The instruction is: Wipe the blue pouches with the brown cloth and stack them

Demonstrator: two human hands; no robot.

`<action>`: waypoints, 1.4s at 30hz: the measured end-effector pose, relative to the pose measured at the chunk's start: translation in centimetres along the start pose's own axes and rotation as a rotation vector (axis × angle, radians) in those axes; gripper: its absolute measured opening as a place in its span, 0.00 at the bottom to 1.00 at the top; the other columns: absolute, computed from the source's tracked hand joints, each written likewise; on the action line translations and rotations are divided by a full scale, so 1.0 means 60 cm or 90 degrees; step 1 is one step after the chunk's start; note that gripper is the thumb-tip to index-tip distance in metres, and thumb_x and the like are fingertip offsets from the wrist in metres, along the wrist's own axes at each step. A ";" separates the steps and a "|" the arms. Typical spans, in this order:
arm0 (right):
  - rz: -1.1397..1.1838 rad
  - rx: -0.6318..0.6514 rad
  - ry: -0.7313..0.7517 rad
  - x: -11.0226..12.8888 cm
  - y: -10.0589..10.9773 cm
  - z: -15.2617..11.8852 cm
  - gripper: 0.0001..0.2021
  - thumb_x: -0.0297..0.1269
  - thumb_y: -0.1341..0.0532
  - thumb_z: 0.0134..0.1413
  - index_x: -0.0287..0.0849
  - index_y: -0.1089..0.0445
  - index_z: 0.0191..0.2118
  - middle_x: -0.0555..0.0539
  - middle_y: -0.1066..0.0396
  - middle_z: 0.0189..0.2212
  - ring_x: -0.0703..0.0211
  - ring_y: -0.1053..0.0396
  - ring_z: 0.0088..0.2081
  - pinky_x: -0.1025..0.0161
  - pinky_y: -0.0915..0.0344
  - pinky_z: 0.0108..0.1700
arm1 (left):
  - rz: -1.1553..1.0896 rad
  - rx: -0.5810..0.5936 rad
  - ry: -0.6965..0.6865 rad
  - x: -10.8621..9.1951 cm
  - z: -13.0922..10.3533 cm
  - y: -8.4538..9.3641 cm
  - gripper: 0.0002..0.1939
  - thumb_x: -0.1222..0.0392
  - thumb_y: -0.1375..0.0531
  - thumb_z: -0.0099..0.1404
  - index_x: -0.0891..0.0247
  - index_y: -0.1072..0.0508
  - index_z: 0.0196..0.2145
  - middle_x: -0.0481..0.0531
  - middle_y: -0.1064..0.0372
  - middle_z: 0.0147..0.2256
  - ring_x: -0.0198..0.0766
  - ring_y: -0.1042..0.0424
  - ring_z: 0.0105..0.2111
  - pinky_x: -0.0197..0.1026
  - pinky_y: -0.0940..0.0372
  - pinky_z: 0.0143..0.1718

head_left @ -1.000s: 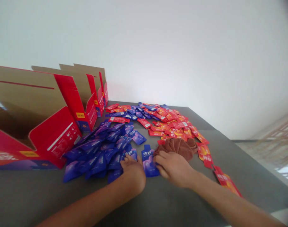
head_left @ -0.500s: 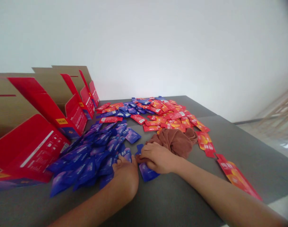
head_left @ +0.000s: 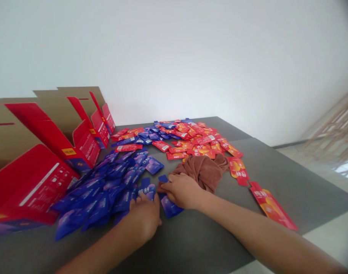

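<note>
My left hand (head_left: 145,217) is closed on the lower part of a blue packet (head_left: 147,190) at the right edge of a heap of blue packets (head_left: 105,190). Bunched brown cloth (head_left: 204,171) lies on the grey table, and my right hand (head_left: 185,191) grips its left end. Beneath that hand, another blue packet (head_left: 170,207) lies flat, partly covered by the fingers and the cloth.
Open red boxes (head_left: 34,186) with raised cardboard flaps stand in a row at the left. Mixed red and blue packets (head_left: 191,137) are piled at the back. One red packet (head_left: 272,205) lies near the table's (head_left: 305,190) right edge.
The view has shifted a little, moving the scene leftward. My left hand has drawn slightly back from my right hand, and more of the packet at its fingers shows.
</note>
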State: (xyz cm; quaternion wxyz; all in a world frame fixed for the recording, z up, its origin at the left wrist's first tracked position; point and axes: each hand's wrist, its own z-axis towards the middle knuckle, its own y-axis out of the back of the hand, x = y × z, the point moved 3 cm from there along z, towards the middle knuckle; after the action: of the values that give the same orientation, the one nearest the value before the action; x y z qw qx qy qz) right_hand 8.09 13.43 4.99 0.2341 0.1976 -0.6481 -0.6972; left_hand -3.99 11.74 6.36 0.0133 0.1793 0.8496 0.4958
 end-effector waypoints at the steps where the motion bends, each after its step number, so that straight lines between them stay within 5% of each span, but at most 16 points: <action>1: -0.003 -0.004 -0.014 0.002 0.001 0.000 0.16 0.39 0.52 0.60 0.45 0.33 0.48 0.43 0.32 0.37 0.53 0.35 0.39 0.57 0.42 0.39 | -0.008 0.005 -0.025 0.000 -0.008 0.003 0.36 0.59 0.41 0.52 0.65 0.45 0.58 0.71 0.44 0.57 0.57 0.41 0.55 0.55 0.46 0.52; 8: -0.028 0.001 -0.095 0.015 -0.002 0.008 0.15 0.39 0.52 0.60 0.39 0.32 0.43 0.40 0.31 0.36 0.52 0.33 0.38 0.57 0.40 0.38 | -0.042 0.010 -0.056 -0.013 -0.035 0.006 0.38 0.54 0.43 0.55 0.62 0.52 0.61 0.67 0.55 0.62 0.60 0.52 0.59 0.62 0.52 0.55; 15: 0.023 0.044 -0.069 -0.003 -0.003 0.005 0.16 0.39 0.53 0.61 0.41 0.31 0.43 0.42 0.30 0.37 0.54 0.32 0.38 0.61 0.40 0.39 | -0.064 0.052 -0.019 -0.061 -0.015 -0.052 0.60 0.55 0.30 0.36 0.54 0.60 0.62 0.61 0.63 0.63 0.70 0.58 0.59 0.71 0.55 0.54; 20: 0.038 -0.001 -0.083 -0.023 0.012 -0.003 0.16 0.38 0.54 0.63 0.46 0.33 0.50 0.44 0.32 0.38 0.56 0.35 0.42 0.60 0.44 0.46 | -0.030 -0.007 0.027 -0.073 -0.030 -0.074 0.48 0.61 0.37 0.48 0.53 0.59 0.61 0.59 0.64 0.63 0.69 0.59 0.59 0.69 0.50 0.53; 26: 0.111 0.065 0.175 0.006 0.014 -0.018 0.14 0.33 0.47 0.56 0.47 0.30 0.46 0.46 0.34 0.35 0.56 0.37 0.38 0.61 0.44 0.43 | 0.008 -0.027 0.013 -0.080 -0.041 -0.075 0.37 0.64 0.44 0.56 0.59 0.55 0.61 0.66 0.59 0.62 0.67 0.55 0.58 0.65 0.48 0.53; 29: 0.139 0.065 0.200 -0.003 0.012 -0.017 0.15 0.35 0.49 0.58 0.46 0.31 0.47 0.46 0.35 0.34 0.57 0.38 0.37 0.62 0.44 0.41 | 0.008 -0.009 0.010 -0.081 -0.044 -0.071 0.38 0.64 0.43 0.56 0.59 0.56 0.61 0.67 0.59 0.62 0.66 0.55 0.58 0.63 0.49 0.54; 36: 0.053 0.018 0.066 -0.059 -0.010 0.018 0.17 0.35 0.52 0.61 0.44 0.33 0.51 0.45 0.35 0.33 0.57 0.39 0.37 0.63 0.44 0.39 | -0.003 -0.011 0.000 -0.080 -0.049 -0.069 0.42 0.65 0.41 0.53 0.60 0.58 0.61 0.67 0.58 0.61 0.66 0.54 0.58 0.63 0.48 0.54; 42: 0.137 0.041 0.206 -0.011 0.010 -0.014 0.14 0.33 0.49 0.59 0.44 0.32 0.48 0.47 0.32 0.38 0.60 0.37 0.39 0.64 0.43 0.42 | -0.014 -0.029 0.000 -0.085 -0.044 -0.083 0.43 0.63 0.39 0.51 0.60 0.54 0.61 0.69 0.55 0.60 0.66 0.51 0.57 0.64 0.48 0.54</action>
State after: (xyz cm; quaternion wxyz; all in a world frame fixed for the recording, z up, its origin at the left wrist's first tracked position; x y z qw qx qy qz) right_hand 9.17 13.14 5.51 0.4021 0.2436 -0.6413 -0.6064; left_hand -1.19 5.72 2.70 0.0228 0.1692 0.8400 0.5151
